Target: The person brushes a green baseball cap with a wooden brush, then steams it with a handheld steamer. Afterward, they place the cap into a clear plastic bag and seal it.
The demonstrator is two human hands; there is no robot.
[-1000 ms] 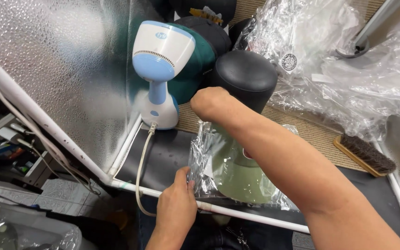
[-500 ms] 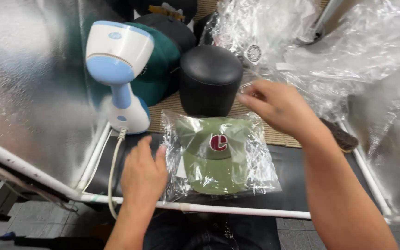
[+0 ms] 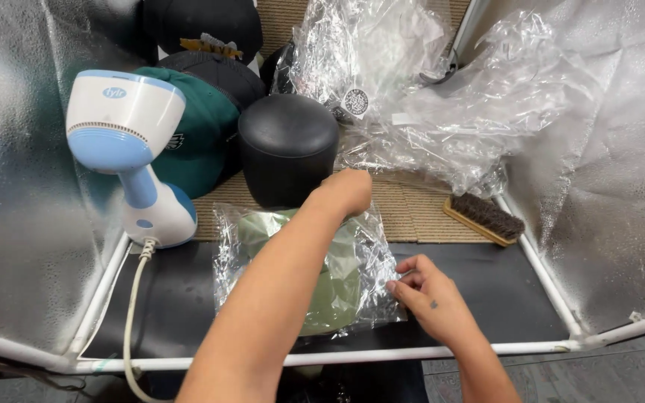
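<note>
Left hand point(image 3: 349, 192) is reaching across, closing on the bagged green cap's point(image 3: 330, 291) far edge. Right hand point(image 3: 431, 298) is pinching its near-right corner, fingers half curled

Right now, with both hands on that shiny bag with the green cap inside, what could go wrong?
1. The left hand reaches across close to the black dome form; a bump might shove it into the stacked caps.
2. The right hand pinches the clear bag at its edge; thin plastic could tear if tugged.
3. The steamer stands beside the bag, its cord trailing off the front; a snag might tip it.
</note>
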